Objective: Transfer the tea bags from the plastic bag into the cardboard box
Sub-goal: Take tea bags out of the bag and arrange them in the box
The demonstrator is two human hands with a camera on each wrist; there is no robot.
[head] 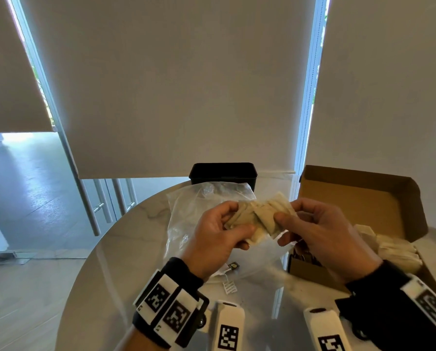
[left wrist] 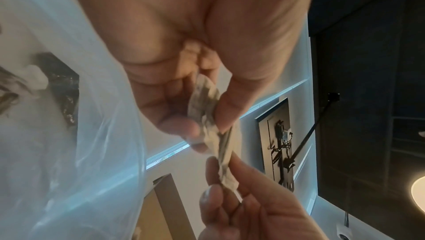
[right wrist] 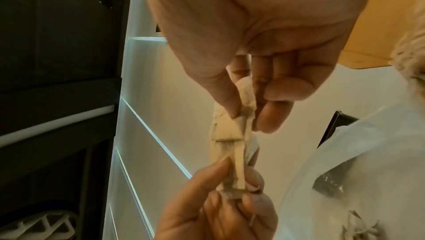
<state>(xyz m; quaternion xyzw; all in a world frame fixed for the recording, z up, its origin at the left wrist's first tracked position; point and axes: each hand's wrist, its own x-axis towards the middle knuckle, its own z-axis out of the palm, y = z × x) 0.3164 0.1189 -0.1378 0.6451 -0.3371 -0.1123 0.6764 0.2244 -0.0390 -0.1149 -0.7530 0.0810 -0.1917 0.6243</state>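
holding a clump of tea bags (head: 258,217) between them, the left hand (head: 218,236) and the right hand (head: 320,231) hover above the marble surface (head: 125,249) in the head view, each with thumb and fingers curled onto one end of the bundle. under and behind them lies the plastic bag (head: 186,209), crumpled and see-through, with small paper tags (head: 229,287) lying on the surface near the left wrist; the cardboard box (head: 364,198) stands open to the right, lid flap up, with pale tea bags already inside it beside the right forearm. a black container (head: 223,172) sits at the far edge. from the left wrist view, the left hand (left wrist: 184,80) pinches the bundle (left wrist: 207,109) between thumb and fingertips while the right hand (left wrist: 248,207) pinches its lower end, the plastic bag (left wrist: 80,134) hanging close alongside. from the right wrist view, the right hand (right wrist: 248,53) clamps thumb against fingers on the top of the bundle (right wrist: 232,134), and the left hand (right wrist: 218,204) grips the bottom, with the plastic bag (right wrist: 368,153) and a corner of the cardboard box (right wrist: 379,25) near. the bags look stuck or tangled together, so pulling the two ends apart could tear the thin paper and spill tea, or a string could snag and drag a loose bag out of the grip and onto the surface short of the box.
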